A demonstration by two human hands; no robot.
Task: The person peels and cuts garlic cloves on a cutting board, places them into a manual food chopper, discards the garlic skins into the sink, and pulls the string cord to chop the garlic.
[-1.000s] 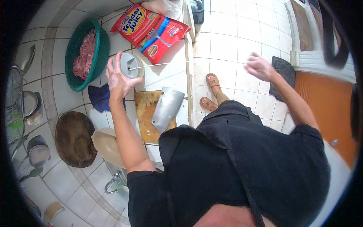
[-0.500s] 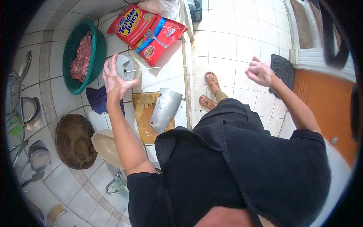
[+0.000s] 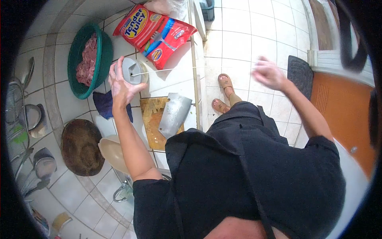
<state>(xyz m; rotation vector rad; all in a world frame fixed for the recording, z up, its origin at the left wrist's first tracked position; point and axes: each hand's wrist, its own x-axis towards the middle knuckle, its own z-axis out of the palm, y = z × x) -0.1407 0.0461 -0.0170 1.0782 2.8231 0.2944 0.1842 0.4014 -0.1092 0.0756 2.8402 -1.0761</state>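
My left hand (image 3: 122,85) is clamped over the grey lid of a pull-cord food chopper (image 3: 134,73), thumb on one side and fingers on the other. A thin white pull cord (image 3: 167,69) stretches right from the lid towards my right hand (image 3: 270,73), fading against the pale floor. My right hand is closed, held out above the floor and blurred; the cord's handle is hidden in it. Close to my left hand are a green basin (image 3: 104,51) of raw meat (image 3: 87,61) and a red Tender Juicy pack (image 3: 155,34).
A cleaver (image 3: 175,115) lies on a wooden cutting board (image 3: 153,123) near my body. A dark blue cloth (image 3: 103,105), a round wooden board (image 3: 81,147) and a beige bowl (image 3: 113,153) are on the left. A dark mat (image 3: 299,77) lies by the orange door (image 3: 338,115).
My right hand has moved slightly left, towards the chopper, and is more blurred. My left hand stays on the lid. The whole view has shifted a little.
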